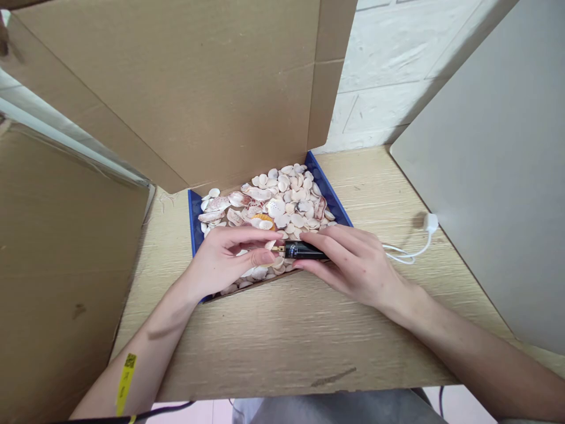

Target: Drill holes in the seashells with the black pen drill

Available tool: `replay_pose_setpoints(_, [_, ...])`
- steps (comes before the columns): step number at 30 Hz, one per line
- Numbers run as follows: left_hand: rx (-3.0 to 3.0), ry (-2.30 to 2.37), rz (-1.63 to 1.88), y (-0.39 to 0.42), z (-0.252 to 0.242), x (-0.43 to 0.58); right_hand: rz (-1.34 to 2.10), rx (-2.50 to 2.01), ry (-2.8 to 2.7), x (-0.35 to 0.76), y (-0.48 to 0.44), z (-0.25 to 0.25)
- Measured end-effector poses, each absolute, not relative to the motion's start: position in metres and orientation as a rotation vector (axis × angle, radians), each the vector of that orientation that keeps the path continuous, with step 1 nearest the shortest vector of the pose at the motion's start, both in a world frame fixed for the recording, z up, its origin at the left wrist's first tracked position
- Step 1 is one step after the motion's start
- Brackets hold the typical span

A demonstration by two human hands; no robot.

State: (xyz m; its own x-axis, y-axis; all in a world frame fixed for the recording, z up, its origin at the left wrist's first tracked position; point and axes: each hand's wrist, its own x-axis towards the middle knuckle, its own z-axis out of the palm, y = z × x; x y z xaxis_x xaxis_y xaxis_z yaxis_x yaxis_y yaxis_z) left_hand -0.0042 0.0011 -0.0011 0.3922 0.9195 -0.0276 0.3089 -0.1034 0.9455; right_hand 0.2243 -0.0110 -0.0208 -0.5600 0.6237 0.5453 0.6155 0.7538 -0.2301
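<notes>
A blue-lined cardboard box (193,215) full of several pale seashells (282,203) sits at the back of the wooden table (282,335). My left hand (227,259) pinches a small shell (270,244) between thumb and fingers, just over the box's front edge. My right hand (353,265) grips a black pen-shaped tool (302,251) whose gold tip touches that shell. Both hands hover close together above the shells.
The box's open brown lid (185,88) stands up behind the shells. A cardboard panel (57,265) walls off the left side and a grey board (494,176) leans at the right. A white cable with a plug (424,232) lies on the table right of the box.
</notes>
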Motion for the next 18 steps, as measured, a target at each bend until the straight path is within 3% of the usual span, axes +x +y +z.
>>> replay_pose_setpoints(18, [1.792, 1.16, 0.869, 0.0, -0.0026, -0.0016, 0.167, -1.02, -2.307, 0.2263, -0.0096, -0.0221])
